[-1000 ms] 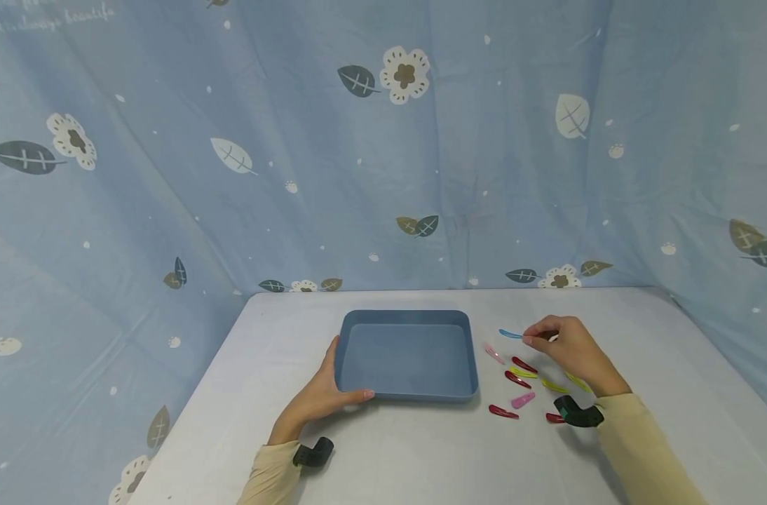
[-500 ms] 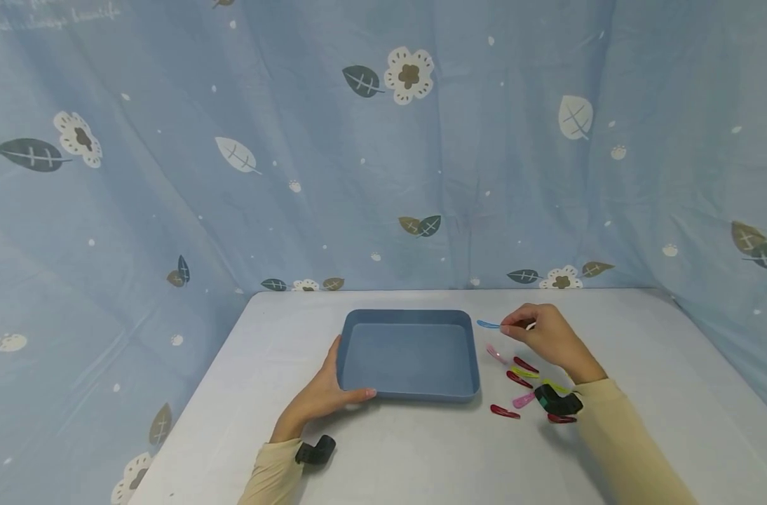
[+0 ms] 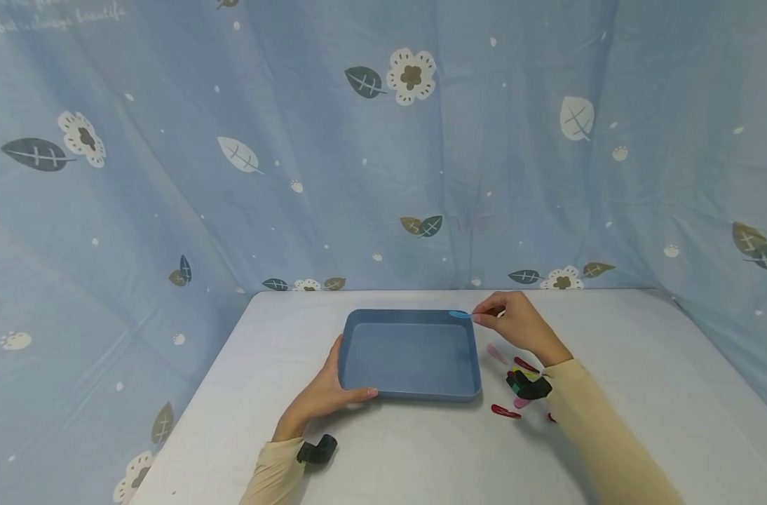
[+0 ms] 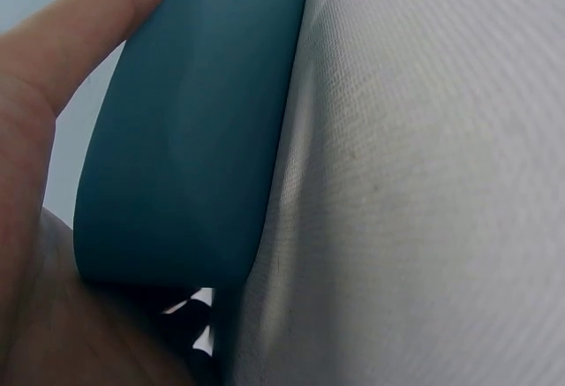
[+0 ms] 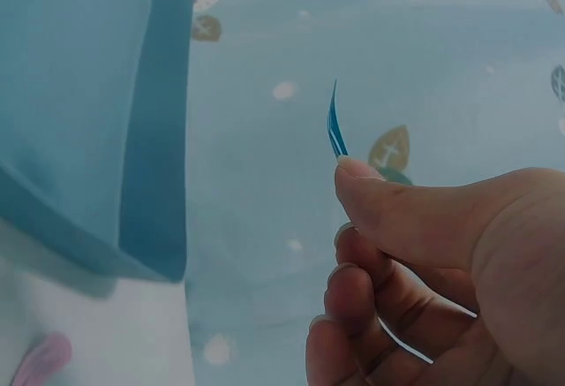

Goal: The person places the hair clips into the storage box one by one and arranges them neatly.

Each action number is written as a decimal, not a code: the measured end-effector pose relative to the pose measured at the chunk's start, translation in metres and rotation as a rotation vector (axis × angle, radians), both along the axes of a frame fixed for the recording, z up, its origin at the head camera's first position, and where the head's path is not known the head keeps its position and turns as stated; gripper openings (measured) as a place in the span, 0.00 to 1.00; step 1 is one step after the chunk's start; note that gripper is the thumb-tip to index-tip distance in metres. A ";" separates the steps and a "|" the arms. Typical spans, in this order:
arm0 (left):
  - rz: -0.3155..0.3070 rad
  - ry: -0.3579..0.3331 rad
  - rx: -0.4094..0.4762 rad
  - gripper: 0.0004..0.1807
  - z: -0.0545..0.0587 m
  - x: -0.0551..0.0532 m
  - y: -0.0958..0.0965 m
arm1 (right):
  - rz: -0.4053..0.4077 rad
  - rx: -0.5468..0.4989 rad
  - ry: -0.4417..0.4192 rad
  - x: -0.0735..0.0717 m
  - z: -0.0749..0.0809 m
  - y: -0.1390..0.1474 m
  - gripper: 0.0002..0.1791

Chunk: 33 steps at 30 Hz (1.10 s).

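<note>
In the head view, a shallow blue-grey rectangular tray (image 3: 415, 396) lies on the white table, with nothing inside it. My left hand (image 3: 322, 394) grips its near left corner, thumb along the front wall and fingers along the left side. The left wrist view shows the thumb over the wall of the tray (image 4: 190, 156). A blue snap hair clip (image 3: 460, 315) is pinched between thumb and forefinger of my right hand (image 3: 512, 322), its free end over the far right corner of the tray. In the right wrist view, the blue clip (image 5: 335, 125) points upward from the fingertips.
Right of the tray lie several hair clips: a pale pink clip (image 3: 497, 353), dark red clips (image 3: 506, 412), a pink clip (image 3: 521, 403) and yellow ones partly hidden under my right wrist. A patterned blue curtain (image 3: 484, 175) hangs behind the table.
My right hand has carried the blue hair clip left and away from me, from above the loose clips to the tray's far right corner. The left hand stays on the tray.
</note>
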<state>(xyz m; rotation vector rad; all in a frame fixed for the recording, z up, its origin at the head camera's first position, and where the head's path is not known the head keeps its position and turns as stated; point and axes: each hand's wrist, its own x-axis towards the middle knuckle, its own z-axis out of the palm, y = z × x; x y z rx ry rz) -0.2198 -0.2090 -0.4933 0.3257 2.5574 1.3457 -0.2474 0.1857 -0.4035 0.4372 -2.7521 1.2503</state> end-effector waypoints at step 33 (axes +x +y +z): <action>0.007 0.004 -0.004 0.77 0.001 0.001 0.001 | 0.119 -0.135 -0.036 -0.033 -0.006 -0.077 0.05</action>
